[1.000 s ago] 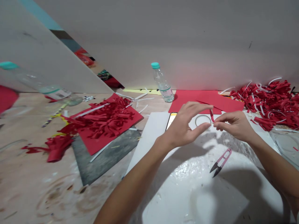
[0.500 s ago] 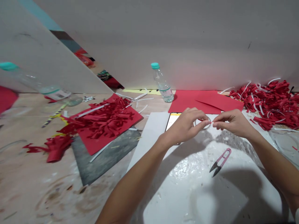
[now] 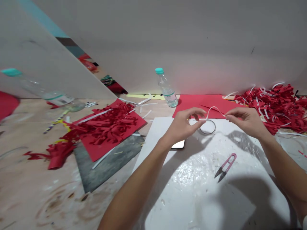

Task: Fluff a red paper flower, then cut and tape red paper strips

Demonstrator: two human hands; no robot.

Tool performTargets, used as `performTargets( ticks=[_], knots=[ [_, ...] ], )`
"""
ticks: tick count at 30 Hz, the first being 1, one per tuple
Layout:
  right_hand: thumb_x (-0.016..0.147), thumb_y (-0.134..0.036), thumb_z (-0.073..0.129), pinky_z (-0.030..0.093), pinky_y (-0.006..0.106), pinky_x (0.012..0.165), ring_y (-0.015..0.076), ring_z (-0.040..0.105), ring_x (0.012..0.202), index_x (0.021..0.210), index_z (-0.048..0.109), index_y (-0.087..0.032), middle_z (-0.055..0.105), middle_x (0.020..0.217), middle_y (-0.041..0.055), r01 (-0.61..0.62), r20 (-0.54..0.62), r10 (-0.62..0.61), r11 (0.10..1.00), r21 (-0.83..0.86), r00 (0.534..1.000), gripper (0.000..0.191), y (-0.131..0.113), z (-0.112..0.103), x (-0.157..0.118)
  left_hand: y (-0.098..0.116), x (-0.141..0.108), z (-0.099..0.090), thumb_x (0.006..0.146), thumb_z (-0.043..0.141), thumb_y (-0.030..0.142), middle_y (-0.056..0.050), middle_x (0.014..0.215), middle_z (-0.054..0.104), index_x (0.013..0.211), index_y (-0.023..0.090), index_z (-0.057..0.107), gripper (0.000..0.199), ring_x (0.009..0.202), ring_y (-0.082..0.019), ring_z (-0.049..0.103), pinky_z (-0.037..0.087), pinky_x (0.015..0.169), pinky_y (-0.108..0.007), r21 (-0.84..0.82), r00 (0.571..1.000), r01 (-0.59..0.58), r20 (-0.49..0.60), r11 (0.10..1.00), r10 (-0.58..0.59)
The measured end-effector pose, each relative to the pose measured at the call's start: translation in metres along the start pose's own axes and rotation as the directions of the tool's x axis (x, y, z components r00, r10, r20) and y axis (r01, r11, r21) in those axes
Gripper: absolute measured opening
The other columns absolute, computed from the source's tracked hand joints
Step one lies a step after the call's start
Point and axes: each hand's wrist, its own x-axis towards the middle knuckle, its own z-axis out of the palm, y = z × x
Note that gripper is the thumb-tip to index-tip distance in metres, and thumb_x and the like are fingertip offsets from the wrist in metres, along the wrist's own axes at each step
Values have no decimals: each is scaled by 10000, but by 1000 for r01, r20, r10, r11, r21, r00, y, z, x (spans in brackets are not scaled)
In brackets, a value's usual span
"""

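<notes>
A thin white strip [image 3: 212, 108] arches up between my two hands. My right hand [image 3: 247, 121] pinches its right end between thumb and fingertips. The strip's other end runs to the thumb and fingers of my left hand [image 3: 183, 124], which are curled with the index finger raised off the thumb. A thin dark ring [image 3: 208, 127] shows just beside my left thumb; I cannot tell whether the thumb holds it or it rests on the white board [image 3: 187, 191]. Pink-handled thread snips [image 3: 225, 167] lie on the board below my hands. A phone [image 3: 178, 145] is partly hidden under my left hand.
Red sheets [image 3: 187, 103] and a water bottle [image 3: 168, 89] are at the back by the wall. Red fringed paper pieces pile up at right [image 3: 275, 105] and left [image 3: 107, 119], the left ones on a red sheet over a grey plate [image 3: 107, 169]. Another bottle [image 3: 57, 97] leans far left.
My hands have moved apart from nearly touching fingertips, and the white strip now shows looped between them. The left index finger has lifted. The phone's lower end has come into view.
</notes>
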Motion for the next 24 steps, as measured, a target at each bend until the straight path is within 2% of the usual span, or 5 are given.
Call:
performTargets(
  ticks=[6,12,15,21,24],
  knots=[
    [751,-233,796,534,348,785,198,716,781,843,815,-217,787,867,102,-209,-352,175,976,-62,919,95,63,-81,1,-11,1,-8,829,697,368,-69,1035,752,1083,212,703,298,842,-182,682,516,735,-303,65,994,43,96,997,-50],
    [702,-137,787,452,362,674,150,654,644,802,812,-181,743,713,110,-626,-594,458,773,-102,662,112,131,-179,-18,-7,3,-7,884,621,378,-45,997,766,973,220,733,213,862,-186,683,510,766,-307,75,979,50,195,996,-64],
    [662,-173,822,408,363,608,140,557,544,742,794,-180,669,583,42,-674,-597,471,720,-165,650,85,141,-197,-32,-3,2,-5,896,604,395,-38,1023,762,998,219,729,238,859,-182,671,507,789,-318,85,962,63,261,994,-83],
    [688,-282,781,477,357,801,194,639,769,815,750,-213,729,814,21,-564,-492,390,780,-273,778,148,136,-203,-37,0,0,-4,910,589,397,-42,1078,750,1018,221,724,247,910,-186,666,503,776,-303,101,924,125,349,987,-153],
    [711,-240,773,479,352,805,175,619,738,841,753,-209,713,805,32,-575,-538,385,782,-240,749,135,131,-204,-19,-2,0,-5,911,593,403,-40,1084,747,1031,223,723,253,918,-184,666,503,787,-300,101,920,131,358,986,-159]
  ],
)
